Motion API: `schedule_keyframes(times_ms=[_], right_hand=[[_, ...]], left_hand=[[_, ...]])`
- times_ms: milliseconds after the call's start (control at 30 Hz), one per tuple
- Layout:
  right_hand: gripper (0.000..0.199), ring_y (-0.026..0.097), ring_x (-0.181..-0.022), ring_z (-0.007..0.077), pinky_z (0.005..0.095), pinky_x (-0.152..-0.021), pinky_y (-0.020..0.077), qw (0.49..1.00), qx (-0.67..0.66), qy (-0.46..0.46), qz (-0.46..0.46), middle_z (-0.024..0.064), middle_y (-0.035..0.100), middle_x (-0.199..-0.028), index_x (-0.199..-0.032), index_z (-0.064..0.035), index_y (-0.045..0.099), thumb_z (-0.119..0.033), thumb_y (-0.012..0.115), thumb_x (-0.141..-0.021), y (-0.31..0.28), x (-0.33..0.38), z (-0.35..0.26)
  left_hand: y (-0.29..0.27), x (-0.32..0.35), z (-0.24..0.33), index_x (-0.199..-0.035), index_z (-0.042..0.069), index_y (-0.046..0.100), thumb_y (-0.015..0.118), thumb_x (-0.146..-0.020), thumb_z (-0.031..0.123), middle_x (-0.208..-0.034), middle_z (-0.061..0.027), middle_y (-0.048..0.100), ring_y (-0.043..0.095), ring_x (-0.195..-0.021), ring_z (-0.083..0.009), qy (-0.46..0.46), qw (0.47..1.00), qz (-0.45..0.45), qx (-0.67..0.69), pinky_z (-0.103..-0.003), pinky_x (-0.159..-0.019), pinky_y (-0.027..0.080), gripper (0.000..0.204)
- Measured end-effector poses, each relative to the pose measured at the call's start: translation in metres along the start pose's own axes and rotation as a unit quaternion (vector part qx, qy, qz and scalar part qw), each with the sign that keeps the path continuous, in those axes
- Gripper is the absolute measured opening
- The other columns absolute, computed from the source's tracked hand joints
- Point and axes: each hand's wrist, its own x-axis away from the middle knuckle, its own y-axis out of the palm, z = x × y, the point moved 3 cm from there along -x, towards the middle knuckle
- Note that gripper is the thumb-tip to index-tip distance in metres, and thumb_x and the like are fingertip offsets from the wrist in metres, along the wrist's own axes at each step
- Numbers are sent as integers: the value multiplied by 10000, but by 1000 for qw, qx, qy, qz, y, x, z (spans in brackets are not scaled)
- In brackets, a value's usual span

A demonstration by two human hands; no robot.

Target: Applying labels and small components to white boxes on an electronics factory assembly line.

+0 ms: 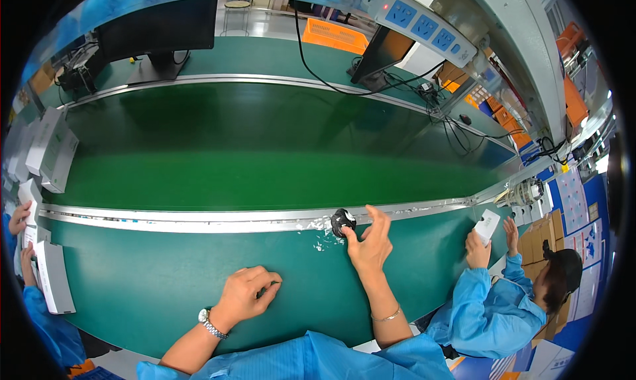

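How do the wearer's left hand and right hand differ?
The left hand is loosely curled; the right hand is more open. The left hand is away from the black item; the right hand is at it. The left hand has a watch at its wrist, the right hand a thin bracelet. Both hands are bare.

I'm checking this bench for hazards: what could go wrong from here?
Two modest risks. The right hand is right at the small black object by the metal rail, so a slip might knock it onto the green surface beyond. And the loose pale scraps lying around it could stick to fingers or scatter along the rail.
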Motion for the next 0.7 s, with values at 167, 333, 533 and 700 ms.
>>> schedule_keyframes(times_ms=[167,333,533,700], right_hand=[[557,581,-670,169,346,-635,510,997,-22,62,-41,80,639,-1164,-1266,-92,626,-255,895,-806,-4,-1,19],[452,640,-929,282,398,-811,521,997,11,33,63,137,656,-1156,-1196,-47,657,-303,844,-873,-45,-20,36],[963,569,-1278,440,535,-1040,470,895,399,173,99,267,465,-1505,-1517,-26,420,-569,815,-827,-124,-22,98],[1112,513,-1375,475,538,-1085,466,920,198,337,33,269,411,-1565,-1601,-32,321,-611,803,-783,-136,-6,155]], left_hand=[[-1,-4,2,-962,132,745,781,-840,66,-755,-11,621,611,-612,-201,23,1000,1,-8,-356,-593,494,143],[-2,-4,0,-949,142,745,785,-841,73,-727,-2,600,589,-593,-189,-1,1000,1,6,-349,-577,481,134],[1,-5,-1,-934,113,769,790,-831,58,-711,-10,611,563,-572,-161,-1,1000,6,17,-308,-548,458,118],[1,-5,1,-927,112,769,792,-828,57,-718,-12,617,570,-574,-162,-1,1000,7,11,-310,-547,459,115]])
